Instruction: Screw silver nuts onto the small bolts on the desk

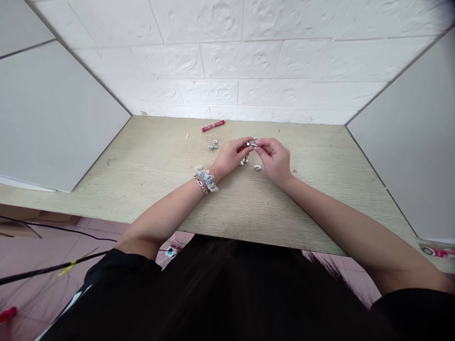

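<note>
Above the middle of the table, my left hand point(231, 155) and my right hand point(274, 158) meet with their fingertips closed around a small silver bolt point(252, 143). Both hands pinch it between thumb and fingers; whether a nut or washer is on it I cannot tell. Just below the hands lies a round metal washer point(258, 168). More metal hardware point(245, 160) shows partly behind my left fingers. To the left of my left hand, another bolt point(212, 147) rests beside a small nut or washer point(215, 141).
A red tube-shaped marker point(213, 126) lies near the white brick-pattern wall point(220, 57). Grey panels point(53, 113) stand at both sides of the pale wooden table point(142, 156). Dark specks and a small white scrap point(187, 136) lie left of the hands. A black cable point(85, 233) hangs below the left edge.
</note>
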